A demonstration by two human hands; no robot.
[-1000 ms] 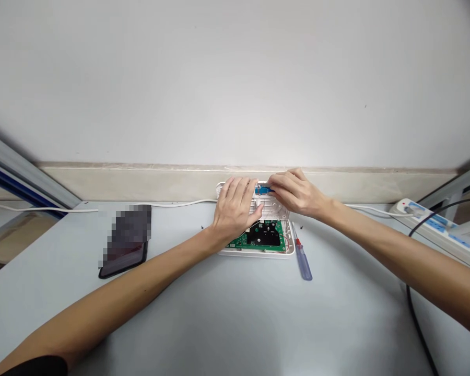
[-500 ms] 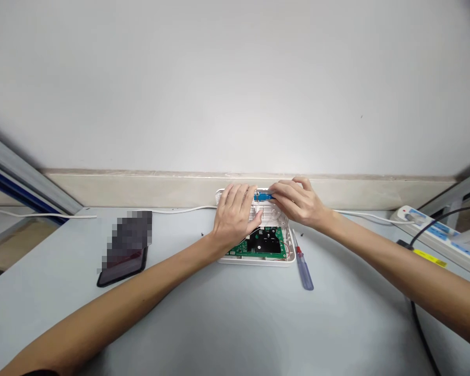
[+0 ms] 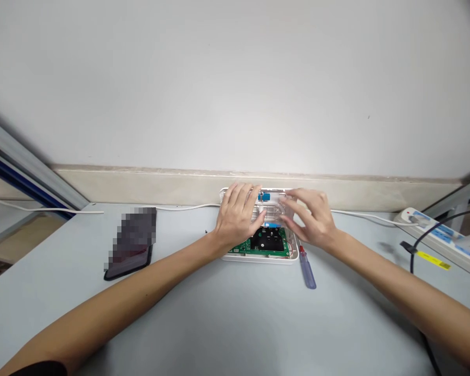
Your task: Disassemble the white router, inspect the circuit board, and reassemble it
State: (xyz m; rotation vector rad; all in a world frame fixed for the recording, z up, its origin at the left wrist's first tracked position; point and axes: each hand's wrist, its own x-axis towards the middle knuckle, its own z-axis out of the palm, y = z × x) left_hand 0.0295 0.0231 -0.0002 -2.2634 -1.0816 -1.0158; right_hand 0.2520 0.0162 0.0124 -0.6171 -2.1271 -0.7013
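A white plastic casing (image 3: 261,260), opened up, stands against the wall's base with a green circuit board (image 3: 241,248) and a black plate (image 3: 268,239) inside. Across its left side lies my left hand (image 3: 237,214), fingers stretched out and thumb apart. A blue connector (image 3: 265,197) sits in the casing's upper part. Lower down, a blue-and-white plug (image 3: 272,225) shows near the board's top edge. My right hand (image 3: 309,214) is over the casing's right side, slightly blurred, thumb and fingers apart, with nothing visibly gripped. A thin pale cable loop seems to lie by its fingertips.
A screwdriver (image 3: 307,270) with a translucent purple handle lies right of the casing. To the left is a black phone (image 3: 129,271), partly pixelated. A power strip (image 3: 442,235) and a black cable with a yellow tag (image 3: 433,259) are at the right. A white cord (image 3: 188,208) runs behind.
My right hand has let go of the blue connector area and spread its fingers, moving slightly down and right. A blue-and-white plug now shows lower down. My left hand stays on the casing.
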